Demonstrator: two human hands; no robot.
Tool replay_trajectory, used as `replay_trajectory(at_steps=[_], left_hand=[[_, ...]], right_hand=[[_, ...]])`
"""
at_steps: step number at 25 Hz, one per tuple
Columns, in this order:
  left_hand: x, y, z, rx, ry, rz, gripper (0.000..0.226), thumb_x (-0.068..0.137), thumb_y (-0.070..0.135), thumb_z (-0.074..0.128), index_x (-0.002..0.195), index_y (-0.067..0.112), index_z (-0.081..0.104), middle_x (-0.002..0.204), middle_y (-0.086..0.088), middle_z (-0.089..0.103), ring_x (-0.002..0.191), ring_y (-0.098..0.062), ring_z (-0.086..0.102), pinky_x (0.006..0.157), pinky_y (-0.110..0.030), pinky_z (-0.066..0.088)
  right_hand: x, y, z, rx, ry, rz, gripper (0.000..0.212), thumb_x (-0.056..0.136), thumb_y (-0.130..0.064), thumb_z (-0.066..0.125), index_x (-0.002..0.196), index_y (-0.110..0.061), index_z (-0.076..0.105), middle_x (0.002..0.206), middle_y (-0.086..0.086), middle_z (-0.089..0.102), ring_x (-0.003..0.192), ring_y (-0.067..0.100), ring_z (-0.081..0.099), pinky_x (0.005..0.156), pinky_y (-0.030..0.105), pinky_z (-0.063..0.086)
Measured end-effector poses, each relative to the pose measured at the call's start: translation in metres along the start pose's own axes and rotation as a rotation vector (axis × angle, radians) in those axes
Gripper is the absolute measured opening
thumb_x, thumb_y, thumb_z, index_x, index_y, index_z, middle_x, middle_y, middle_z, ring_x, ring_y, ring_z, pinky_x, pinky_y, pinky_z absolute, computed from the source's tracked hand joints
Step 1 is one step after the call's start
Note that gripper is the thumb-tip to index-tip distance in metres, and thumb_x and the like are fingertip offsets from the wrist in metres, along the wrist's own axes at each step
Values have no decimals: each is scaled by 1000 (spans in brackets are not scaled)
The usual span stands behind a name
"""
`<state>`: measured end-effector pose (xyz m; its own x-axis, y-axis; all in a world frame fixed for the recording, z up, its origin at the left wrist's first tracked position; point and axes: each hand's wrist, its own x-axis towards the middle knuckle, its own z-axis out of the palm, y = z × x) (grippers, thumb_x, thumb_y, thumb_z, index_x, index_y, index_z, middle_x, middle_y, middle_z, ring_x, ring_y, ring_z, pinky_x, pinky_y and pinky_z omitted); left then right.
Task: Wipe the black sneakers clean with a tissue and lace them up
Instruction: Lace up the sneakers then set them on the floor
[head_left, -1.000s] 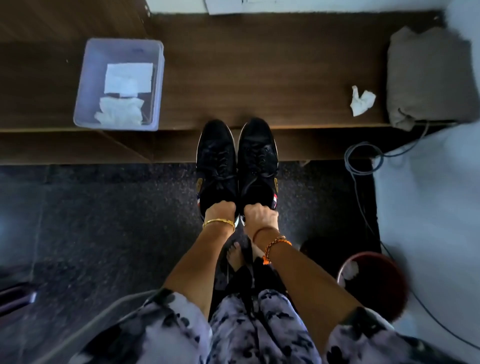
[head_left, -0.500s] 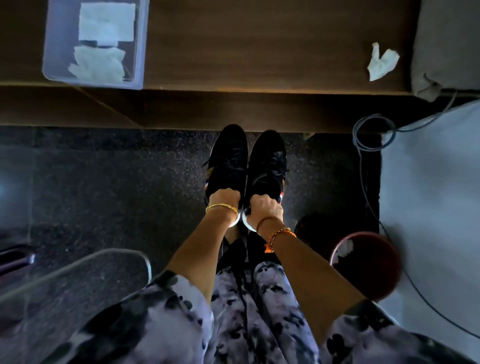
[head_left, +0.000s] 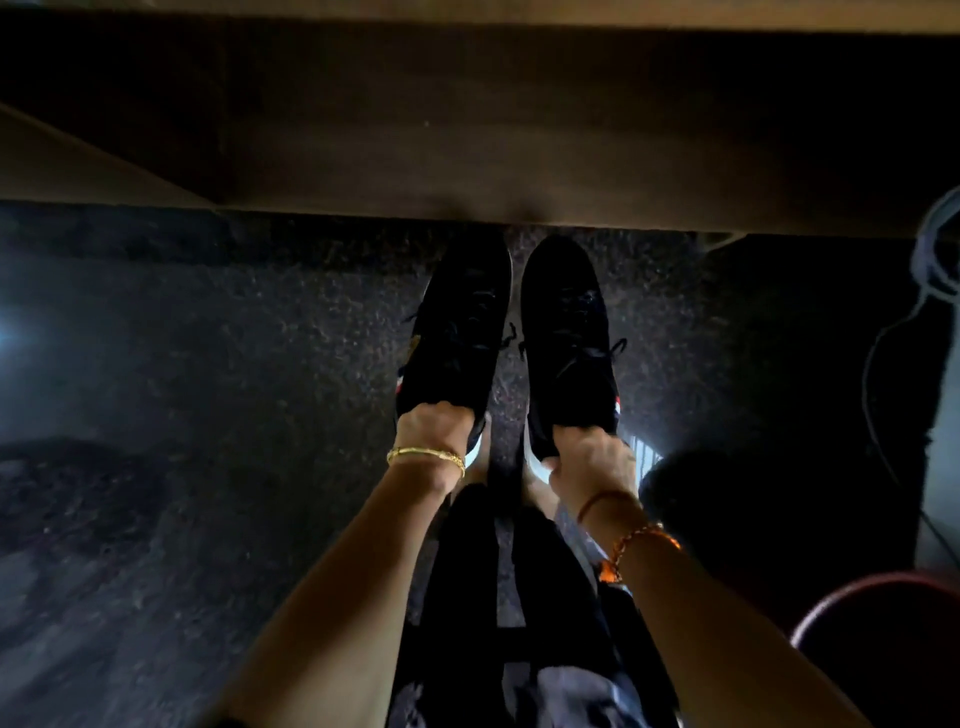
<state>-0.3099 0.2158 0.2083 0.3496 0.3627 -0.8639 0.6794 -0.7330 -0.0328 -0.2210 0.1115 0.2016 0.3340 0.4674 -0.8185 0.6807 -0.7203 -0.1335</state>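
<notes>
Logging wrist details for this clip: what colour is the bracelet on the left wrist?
Gold: a thin chain bracelet, clearest in the head view.

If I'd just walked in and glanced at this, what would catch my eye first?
Two black sneakers side by side over the dark speckled floor, toes toward a wooden ledge. The left hand and right hand each grip one sneaker by its heel end. A gold bracelet glints on the left wrist.

A dim room in a home, by its look: dark speckled stone floor (head_left: 260, 338), low brown wooden bench (head_left: 467, 130), loose grey cable (head_left: 935, 260), round reddish-brown bin (head_left: 883, 597).
</notes>
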Motion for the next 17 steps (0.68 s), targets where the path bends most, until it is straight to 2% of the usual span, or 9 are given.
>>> replay_trajectory(at_steps=[7, 13, 17], left_hand=[[106, -9, -42, 43, 287, -31, 28, 96, 14, 43, 120, 8, 55, 123, -14, 60, 115, -31, 56, 88, -35, 48], [194, 1, -85, 64, 477, -69, 31, 92, 5, 49, 123, 8, 53, 124, -14, 58, 115, -31, 57, 88, -36, 49], [230, 6, -112, 92, 574, -53, 32, 98, 6, 35, 129, 2, 42, 132, -19, 47, 123, -35, 47, 95, -38, 43]], right_hand=[[113, -8, -33, -50, 221, -17, 24, 96, -16, 42, 117, -10, 52, 117, 17, 58, 108, 36, 55, 85, 36, 45], [201, -22, -72, -75, 390, -58, 22, 97, -16, 39, 112, -5, 51, 117, 16, 57, 108, 35, 56, 84, 36, 45], [239, -24, -101, -49, 518, -86, 19, 94, -15, 45, 108, -7, 56, 112, 14, 61, 104, 33, 59, 80, 35, 47]])
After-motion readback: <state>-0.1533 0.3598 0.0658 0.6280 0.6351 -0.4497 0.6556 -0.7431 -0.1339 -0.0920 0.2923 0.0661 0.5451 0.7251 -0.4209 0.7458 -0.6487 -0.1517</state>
